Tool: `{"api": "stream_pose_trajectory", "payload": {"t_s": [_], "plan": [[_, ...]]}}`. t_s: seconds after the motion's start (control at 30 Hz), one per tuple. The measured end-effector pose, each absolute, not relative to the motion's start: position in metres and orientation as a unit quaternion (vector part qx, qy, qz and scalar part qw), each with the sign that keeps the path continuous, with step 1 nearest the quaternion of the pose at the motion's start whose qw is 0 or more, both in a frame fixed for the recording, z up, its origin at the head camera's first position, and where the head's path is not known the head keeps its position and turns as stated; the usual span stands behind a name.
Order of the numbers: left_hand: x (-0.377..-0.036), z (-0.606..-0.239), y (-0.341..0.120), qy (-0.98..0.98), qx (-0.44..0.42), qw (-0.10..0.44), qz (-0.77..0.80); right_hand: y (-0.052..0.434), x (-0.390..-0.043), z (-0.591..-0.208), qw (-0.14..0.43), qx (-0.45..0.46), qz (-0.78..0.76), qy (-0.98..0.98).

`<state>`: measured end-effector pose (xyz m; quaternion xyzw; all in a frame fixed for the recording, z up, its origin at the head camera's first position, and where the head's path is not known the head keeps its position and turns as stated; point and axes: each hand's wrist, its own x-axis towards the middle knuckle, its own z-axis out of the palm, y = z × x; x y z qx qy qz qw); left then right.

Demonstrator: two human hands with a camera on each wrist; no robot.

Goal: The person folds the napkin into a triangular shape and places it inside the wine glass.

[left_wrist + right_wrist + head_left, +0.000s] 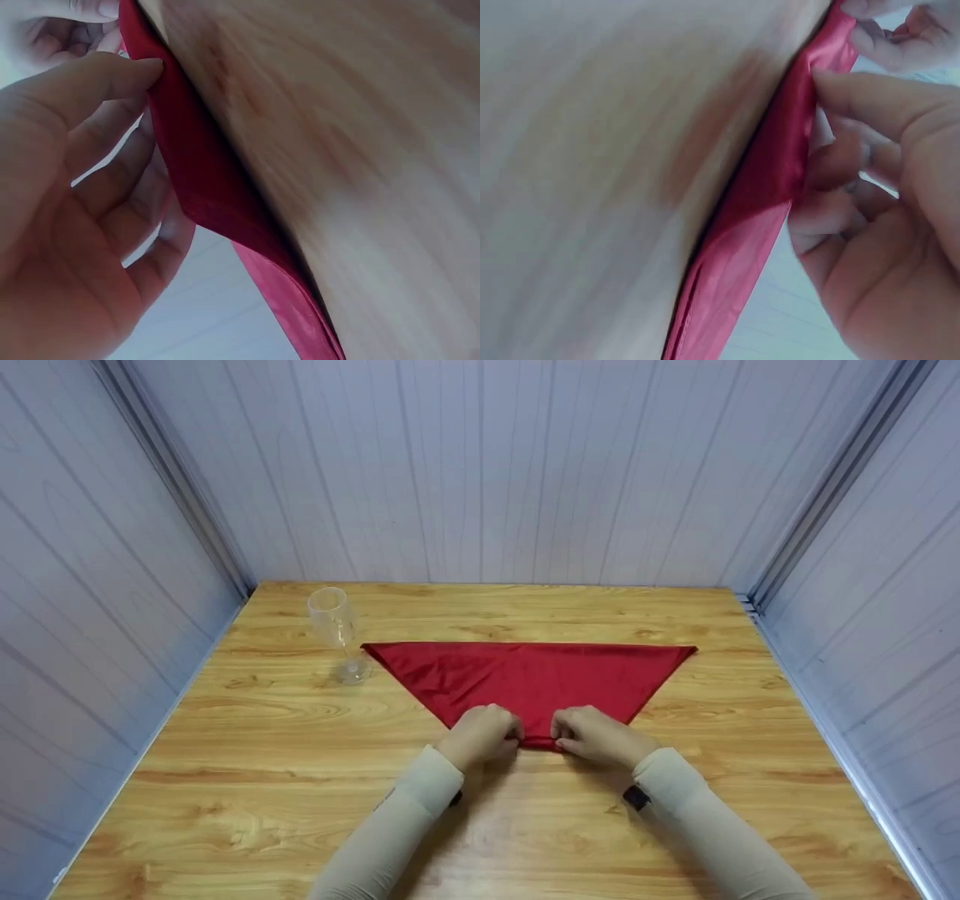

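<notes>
A red cloth (525, 679) lies on the wooden table, its long straight edge at the back and its narrow folded edge toward the person. My left hand (484, 735) pinches the left part of that near fold between thumb and fingers. On the right part of the same fold, my right hand (600, 737) pinches the fabric in the same way. The left wrist view shows the rolled red edge (191, 150) under the thumb. In the right wrist view the thumb presses the fold (780, 150), with the fingers curled behind it.
A clear stemmed glass (334, 622) stands upright on the table (247, 765), near the cloth's left corner. Pale panelled walls (480, 472) enclose the table at the back and both sides.
</notes>
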<state>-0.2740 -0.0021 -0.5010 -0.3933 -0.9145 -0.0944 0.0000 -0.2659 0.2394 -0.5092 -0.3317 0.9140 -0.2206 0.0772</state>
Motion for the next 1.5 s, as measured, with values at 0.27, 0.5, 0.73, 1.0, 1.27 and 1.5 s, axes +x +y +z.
{"api": "stream_pose_trajectory", "payload": {"t_s": [0.27,0.5,0.73,1.0,1.27,1.5], "plan": [[-0.275,-0.499,-0.003,-0.919,-0.382,-0.02,-0.096,0.24,-0.259,-0.511,0.052,-0.341,-0.198,0.917],[-0.278,-0.503,-0.005,-0.916,-0.378,-0.011,-0.136,0.242,-0.26,-0.514,0.035,-0.35,-0.197,0.915],[-0.279,-0.503,-0.005,-0.923,-0.356,0.003,-0.147,0.241,-0.265,-0.514,0.045,-0.336,-0.207,0.918],[-0.279,-0.503,-0.001,-0.932,-0.337,-0.009,-0.132,0.242,-0.267,-0.511,0.057,-0.339,-0.205,0.916],[-0.276,-0.5,0.002,-0.934,-0.348,0.036,-0.073,0.241,-0.268,-0.512,0.047,-0.331,-0.219,0.917],[-0.273,-0.5,0.001,-0.918,-0.378,0.087,-0.077,0.24,-0.267,-0.512,0.037,-0.306,-0.234,0.922]]}}
